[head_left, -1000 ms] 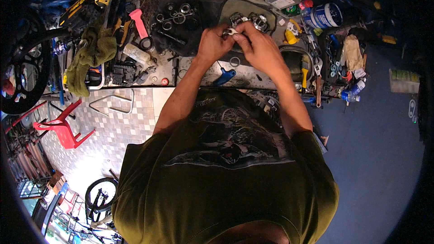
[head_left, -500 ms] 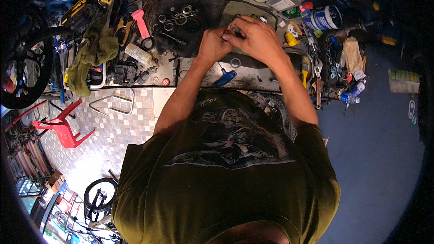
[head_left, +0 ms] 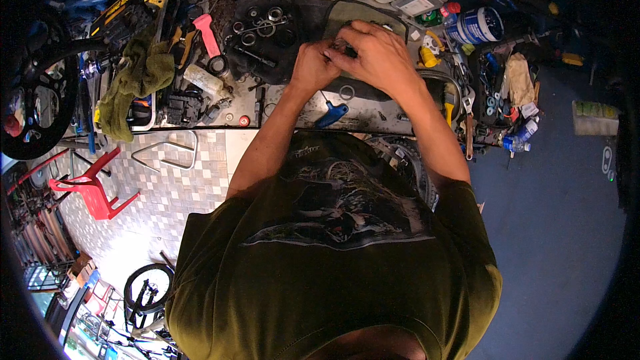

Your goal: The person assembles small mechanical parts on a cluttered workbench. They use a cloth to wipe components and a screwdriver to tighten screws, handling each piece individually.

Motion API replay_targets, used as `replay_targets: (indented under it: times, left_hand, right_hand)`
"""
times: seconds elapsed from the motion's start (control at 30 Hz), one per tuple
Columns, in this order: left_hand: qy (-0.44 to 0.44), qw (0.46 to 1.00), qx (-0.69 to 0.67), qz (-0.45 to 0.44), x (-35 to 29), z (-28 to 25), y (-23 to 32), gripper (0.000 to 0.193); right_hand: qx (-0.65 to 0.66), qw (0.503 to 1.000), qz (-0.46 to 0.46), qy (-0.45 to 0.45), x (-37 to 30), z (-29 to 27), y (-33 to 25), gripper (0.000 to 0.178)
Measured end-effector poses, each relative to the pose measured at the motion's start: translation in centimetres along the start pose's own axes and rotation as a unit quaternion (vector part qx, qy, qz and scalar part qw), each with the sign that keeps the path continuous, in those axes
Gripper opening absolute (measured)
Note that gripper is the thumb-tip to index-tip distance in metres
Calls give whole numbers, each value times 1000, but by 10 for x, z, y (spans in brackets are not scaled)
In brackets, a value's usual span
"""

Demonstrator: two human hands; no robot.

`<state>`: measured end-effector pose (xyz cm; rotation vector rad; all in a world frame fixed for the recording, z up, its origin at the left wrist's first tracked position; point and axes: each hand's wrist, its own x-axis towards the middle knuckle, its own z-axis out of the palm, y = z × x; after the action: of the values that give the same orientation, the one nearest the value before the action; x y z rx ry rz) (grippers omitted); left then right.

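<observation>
My left hand (head_left: 315,67) and my right hand (head_left: 377,57) meet over the workbench, fingers bent and pinched together. Between them is a small dark piece, mostly covered by the fingers, whose kind I cannot make out. Beneath my hands lies a dark green cloth mat (head_left: 370,13). Just nearer to me rest a metal ring (head_left: 347,93) and a tool with a blue handle (head_left: 331,115) and thin shaft. Left of my hands, a black mat (head_left: 260,57) bears several metal rings and a wrench (head_left: 263,26).
A pink-handled tool (head_left: 208,37) and an olive cloth (head_left: 137,87) lie at the left. Bottles (head_left: 420,0), a white and blue tub (head_left: 477,25) and an adjustable wrench (head_left: 469,103) crowd the right. A red chair (head_left: 95,187) stands on the tiled floor.
My fingers have shifted slightly around the small piece, the right hand's fingers curling a little further over it. Everything on the bench stays where it was.
</observation>
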<state>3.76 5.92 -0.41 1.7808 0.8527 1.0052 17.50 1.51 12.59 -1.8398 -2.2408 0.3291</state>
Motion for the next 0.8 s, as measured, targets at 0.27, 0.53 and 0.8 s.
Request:
replay_targets:
  times: [0.27,0.53,0.8]
  left_hand:
    - [-32,998,50,-27,-3,-2,-9,19]
    - [-7,1000,1,12,1,0,0,18]
    - [-31,996,77,-32,-2,-3,-4,19]
  right_hand:
    - [33,997,-68,19,-1,-2,2,31]
    - [-40,999,-4,-11,4,-2,-4,34]
    - [7,996,-93,8,2,-4,4,30]
